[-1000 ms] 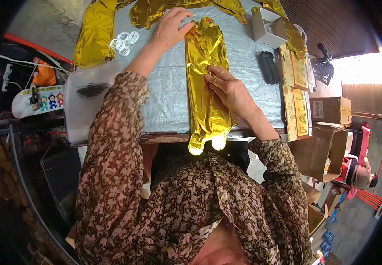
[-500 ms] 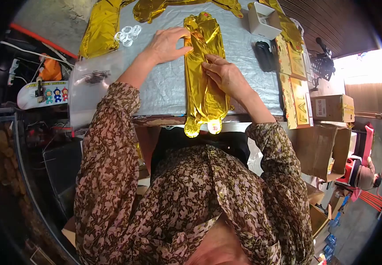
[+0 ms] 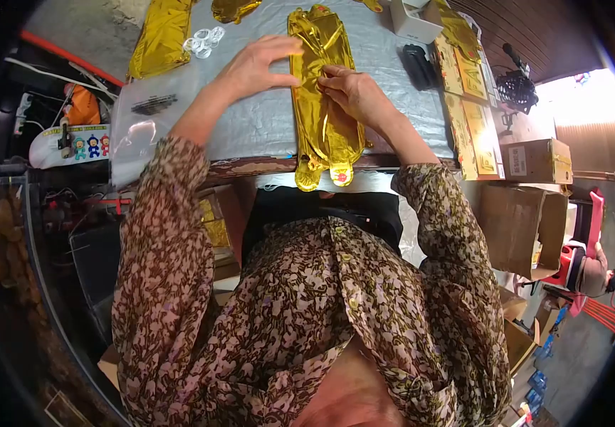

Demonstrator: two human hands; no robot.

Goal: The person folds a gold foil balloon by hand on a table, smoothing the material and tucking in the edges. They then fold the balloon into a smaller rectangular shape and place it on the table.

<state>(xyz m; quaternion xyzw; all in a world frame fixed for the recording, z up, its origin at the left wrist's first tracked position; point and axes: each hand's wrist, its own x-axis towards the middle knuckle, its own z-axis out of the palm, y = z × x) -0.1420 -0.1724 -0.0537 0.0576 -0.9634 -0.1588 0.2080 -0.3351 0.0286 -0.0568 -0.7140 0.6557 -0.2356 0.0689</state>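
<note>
A long folded piece of shiny gold foil (image 3: 311,121) lies lengthwise on the grey-covered table, its two rounded ends hanging past the front edge. My left hand (image 3: 254,71) is at the foil's left side, thumb and fingers apart, fingertips at its edge. On the foil's right half rests my right hand (image 3: 354,92), its thumb and fingers pinched together on the surface; whatever is between them is too small to make out. Clear rings (image 3: 203,43) lie beyond my left hand. Another gold foil piece (image 3: 161,39) is at the far left of the table.
A clear plastic bag (image 3: 140,128) covers the table's left corner. To the right are a black object (image 3: 418,67), a small white box (image 3: 416,25) and printed packets (image 3: 472,139). Cardboard boxes (image 3: 510,224) stand right of the table. A person (image 3: 594,274) is at the far right.
The whole view has shifted, so the table and foil appear higher. My right hand has moved slightly up and left along the foil, its fingers drawn closer together. My left hand's fingers have straightened.
</note>
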